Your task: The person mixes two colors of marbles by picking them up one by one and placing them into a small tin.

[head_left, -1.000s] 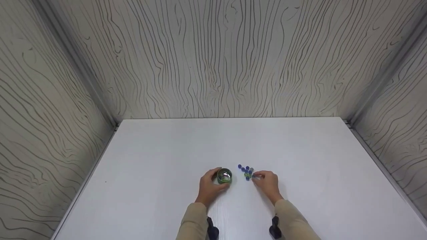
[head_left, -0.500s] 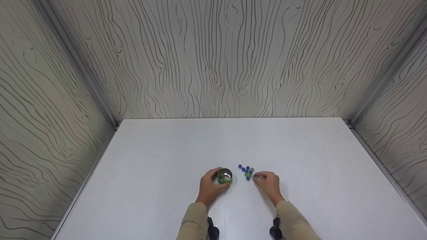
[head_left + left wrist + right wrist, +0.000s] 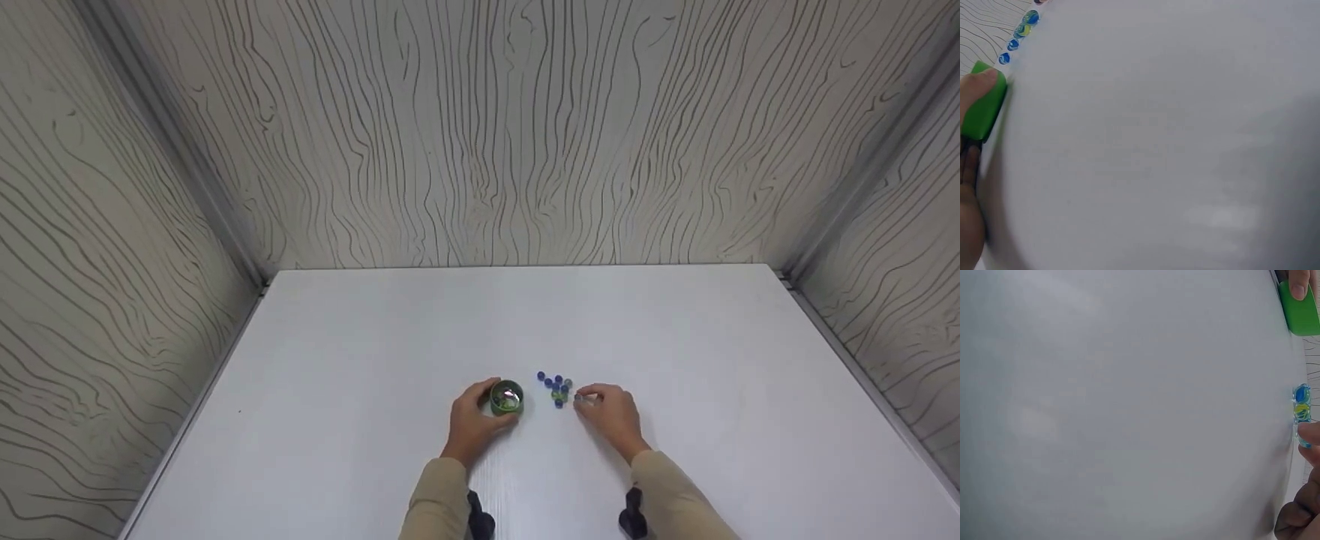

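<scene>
My left hand (image 3: 471, 426) grips a small green cup (image 3: 508, 411) from its left side, fingers behind and thumb in front. The cup stands upright, with shiny contents showing through its mouth. Its smooth green wall (image 3: 987, 107) fills the left edge of the left wrist view. To its right lies a cluster of glass marbles (image 3: 556, 388), blue and yellow-green. Just right of the cluster, my right hand (image 3: 616, 417) pinches a clear bluish marble (image 3: 578, 398) between thumb and forefinger. In the right wrist view, the thumb overlaps the row of marbles (image 3: 1302, 394).
Both hands work low over a white table (image 3: 360, 337). A wood-grain patterned panel (image 3: 480, 135) rises behind its back edge, with similar panels at left and right. A dark strapped device (image 3: 481, 517) sits at each wrist.
My right hand has drawn slightly to the right, taking the pinched marble away from the cluster. My left hand and the cup stay in place.
</scene>
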Available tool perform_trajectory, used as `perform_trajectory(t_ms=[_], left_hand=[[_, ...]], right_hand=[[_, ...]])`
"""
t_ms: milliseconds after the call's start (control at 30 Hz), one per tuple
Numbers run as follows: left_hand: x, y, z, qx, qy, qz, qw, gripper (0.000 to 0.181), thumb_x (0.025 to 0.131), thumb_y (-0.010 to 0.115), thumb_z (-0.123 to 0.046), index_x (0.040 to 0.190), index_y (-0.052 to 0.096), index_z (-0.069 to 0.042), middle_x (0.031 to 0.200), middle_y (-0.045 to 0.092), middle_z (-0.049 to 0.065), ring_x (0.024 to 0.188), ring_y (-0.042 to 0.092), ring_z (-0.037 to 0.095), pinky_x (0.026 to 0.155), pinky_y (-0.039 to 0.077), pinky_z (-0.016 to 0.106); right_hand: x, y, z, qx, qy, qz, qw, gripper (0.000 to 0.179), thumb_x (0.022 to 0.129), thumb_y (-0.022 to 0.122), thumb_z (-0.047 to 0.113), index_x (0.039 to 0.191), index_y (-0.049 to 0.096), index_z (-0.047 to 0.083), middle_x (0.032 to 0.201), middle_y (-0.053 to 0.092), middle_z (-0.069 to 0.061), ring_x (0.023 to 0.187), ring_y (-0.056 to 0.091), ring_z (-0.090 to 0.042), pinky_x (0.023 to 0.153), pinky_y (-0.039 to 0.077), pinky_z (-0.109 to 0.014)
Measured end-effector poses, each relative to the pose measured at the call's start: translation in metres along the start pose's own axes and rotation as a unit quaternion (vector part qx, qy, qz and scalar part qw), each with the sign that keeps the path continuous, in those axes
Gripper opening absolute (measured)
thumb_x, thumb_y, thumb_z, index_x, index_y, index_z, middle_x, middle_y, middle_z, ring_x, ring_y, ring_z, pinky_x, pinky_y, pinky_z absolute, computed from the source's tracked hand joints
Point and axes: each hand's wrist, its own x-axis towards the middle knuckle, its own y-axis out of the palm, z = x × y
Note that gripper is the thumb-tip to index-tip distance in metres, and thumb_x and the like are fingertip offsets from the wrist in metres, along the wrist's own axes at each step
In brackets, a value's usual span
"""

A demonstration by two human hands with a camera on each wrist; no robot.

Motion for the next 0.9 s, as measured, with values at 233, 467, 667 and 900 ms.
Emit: perform_trajectory(t_ms=[233, 467, 667, 900], left_hand=[[-0.001, 0.000, -0.002, -0.007, -0.011, -0.001, 0.9999, 0.062, 0.070, 0.084, -0.019, 0.126, 0.060, -0.007, 0.125, 0.066, 0.009, 0.122, 0.061, 0.025, 0.110, 0.048, 0.037], [-0.002, 0.001, -0.001, -0.008, -0.010, -0.001, 0.9999, 0.061, 0.070, 0.083, -0.019, 0.126, 0.060, -0.007, 0.124, 0.067, 0.009, 0.121, 0.062, 0.026, 0.109, 0.049, 0.038], [-0.002, 0.000, -0.001, -0.013, -0.006, -0.002, 0.9999, 0.061, 0.071, 0.083, -0.019, 0.125, 0.060, -0.006, 0.125, 0.066, 0.010, 0.121, 0.061, 0.026, 0.109, 0.049, 0.037], [-0.002, 0.000, -0.003, -0.016, -0.009, 0.001, 0.9998, 0.061, 0.071, 0.083, -0.020, 0.126, 0.060, -0.006, 0.125, 0.066, 0.009, 0.122, 0.061, 0.026, 0.109, 0.049, 0.036]], right_hand=[[0.001, -0.010, 0.003, -0.017, -0.007, -0.006, 0.9998, 0.018, 0.081, 0.072, 0.014, 0.097, 0.075, 0.007, 0.072, 0.063, -0.004, 0.065, 0.045, -0.013, 0.055, 0.033, -0.021], [0.000, -0.014, 0.002, -0.015, -0.003, -0.003, 0.9999, 0.018, 0.080, 0.072, 0.014, 0.097, 0.075, 0.006, 0.066, 0.056, -0.002, 0.062, 0.043, -0.013, 0.053, 0.031, -0.021], [0.001, -0.014, 0.004, -0.014, -0.002, 0.005, 0.9999, 0.019, 0.081, 0.072, 0.015, 0.098, 0.075, 0.006, 0.069, 0.058, -0.003, 0.065, 0.045, -0.014, 0.056, 0.033, -0.022], [-0.001, -0.014, 0.010, -0.012, -0.009, -0.003, 0.9999, 0.019, 0.081, 0.072, 0.013, 0.098, 0.074, 0.005, 0.063, 0.050, 0.001, 0.060, 0.042, -0.012, 0.051, 0.030, -0.019]])
